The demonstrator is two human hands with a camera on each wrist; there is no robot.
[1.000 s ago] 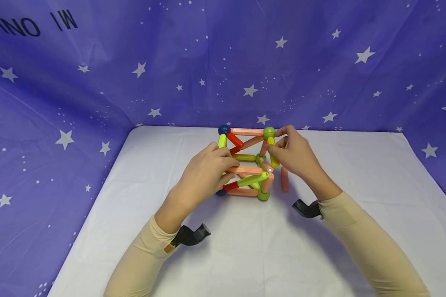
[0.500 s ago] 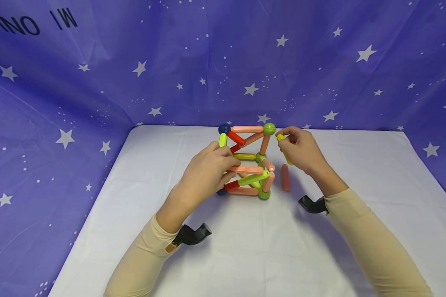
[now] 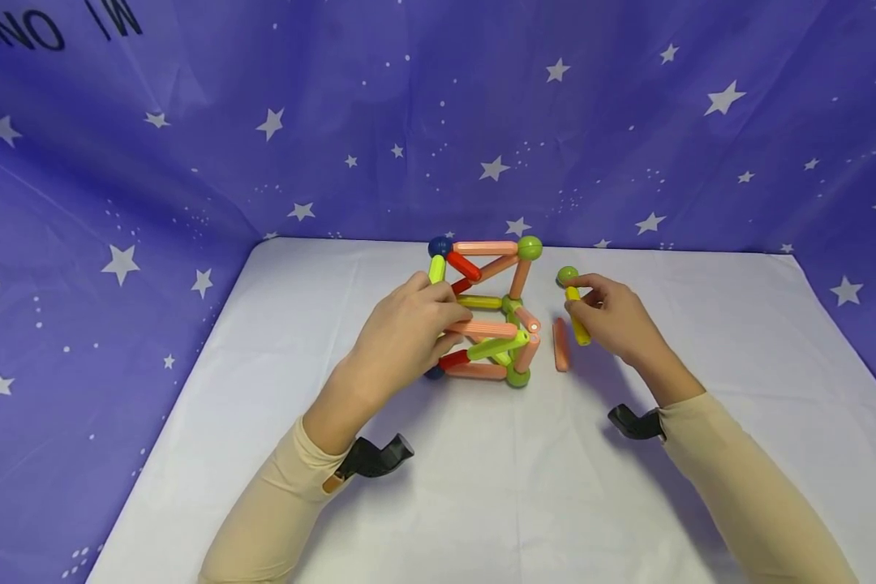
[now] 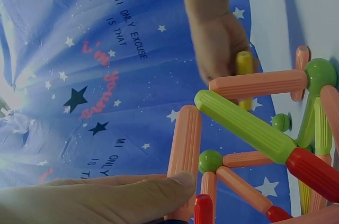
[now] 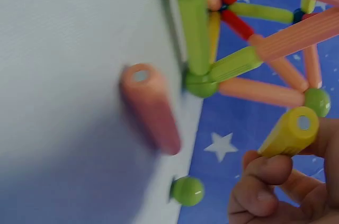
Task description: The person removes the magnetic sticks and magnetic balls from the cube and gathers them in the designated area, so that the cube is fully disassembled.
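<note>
A framework of magnetic sticks and balls stands on the table, with a green ball (image 3: 529, 248) and a dark blue ball (image 3: 440, 247) at its top. My left hand (image 3: 410, 345) grips it at the left side, fingers around a pink stick (image 4: 185, 155). To the right, my right hand (image 3: 613, 316) pinches a yellow magnetic stick (image 3: 577, 316), whose magnet end faces the right wrist camera. A loose green ball (image 5: 188, 190) lies on the table close to the right fingertips. Between the framework and that hand lies a loose pink stick (image 3: 561, 345).
A white cloth covers the table (image 3: 511, 487). Behind and to the left hangs a purple star-patterned cloth (image 3: 409, 122). Black camera mounts (image 3: 375, 457) stick out from both wrists.
My right hand, with the yellow stick, has moved away from the framework to the right and toward me. A loose green ball has come into sight. The left hand keeps its grip.
</note>
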